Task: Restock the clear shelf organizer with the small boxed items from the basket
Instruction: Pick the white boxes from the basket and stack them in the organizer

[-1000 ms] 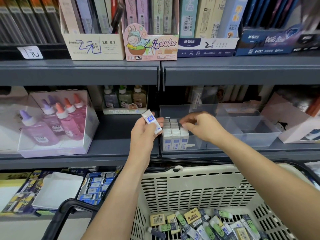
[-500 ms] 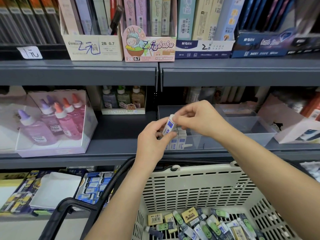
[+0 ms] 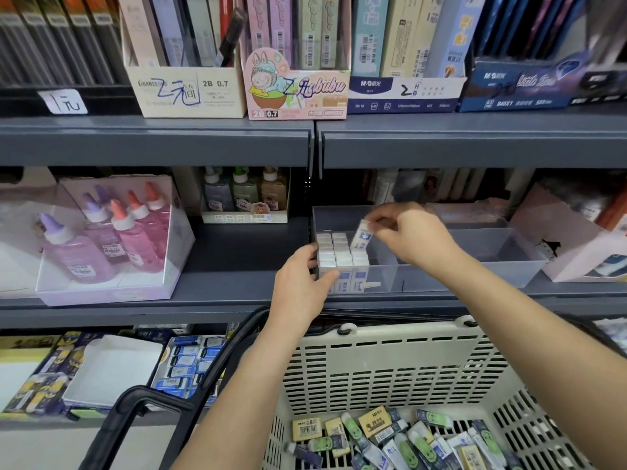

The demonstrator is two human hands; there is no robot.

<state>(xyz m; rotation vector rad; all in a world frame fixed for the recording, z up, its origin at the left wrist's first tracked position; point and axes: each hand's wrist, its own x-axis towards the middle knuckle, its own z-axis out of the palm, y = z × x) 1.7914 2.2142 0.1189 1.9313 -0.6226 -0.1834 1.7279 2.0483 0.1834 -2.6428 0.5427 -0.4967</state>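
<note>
Pinching a small white-and-blue boxed item (image 3: 362,234) by its upper end with the right hand (image 3: 417,239), tilted over the left compartment of the clear plastic shelf organizer (image 3: 475,266). Gripping that organizer's front left corner with the left hand (image 3: 300,286). Hemmed by upright white boxes (image 3: 334,252) along the compartment's left side. Flanked on the grey metal shelf (image 3: 244,262) by pink glue bottles (image 3: 135,239); fronted by a beige slotted basket (image 3: 390,361) of loose boxed items (image 3: 390,439).

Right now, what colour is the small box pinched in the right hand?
The small box is white with a blue label; the head view shows it.
</note>
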